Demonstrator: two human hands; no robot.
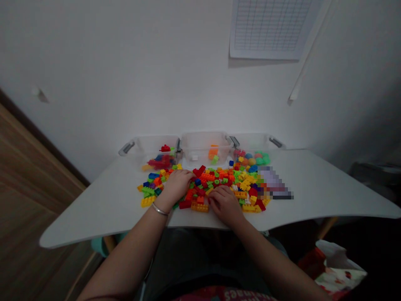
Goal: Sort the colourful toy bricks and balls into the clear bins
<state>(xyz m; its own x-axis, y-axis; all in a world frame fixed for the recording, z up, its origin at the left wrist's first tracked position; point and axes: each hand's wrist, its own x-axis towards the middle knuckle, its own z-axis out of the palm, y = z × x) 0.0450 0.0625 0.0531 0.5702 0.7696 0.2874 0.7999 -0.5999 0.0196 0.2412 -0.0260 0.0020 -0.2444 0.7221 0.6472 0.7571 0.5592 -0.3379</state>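
A wide heap of colourful toy building bricks [205, 177] lies on the white table [103, 200] in front of me. My left hand [178, 184], with a silver bangle at the wrist, reaches into the left middle of the heap. Its fingers are bent together beside red bricks, and their tips are partly hidden. My right hand [226, 204] is at the heap's front edge, fingers curled inward near an orange brick [199, 207] and a yellow brick [239, 195]. What either hand pinches is too small and covered to make out.
Three clear plastic bins stand against the wall: the left bin [156, 142] holds red and blue pieces, the middle bin [203, 140] a few bricks, the right bin [253, 140] coloured balls. A pixelated flat object [275, 184] lies right of the heap. A bag [340, 269] sits below right.
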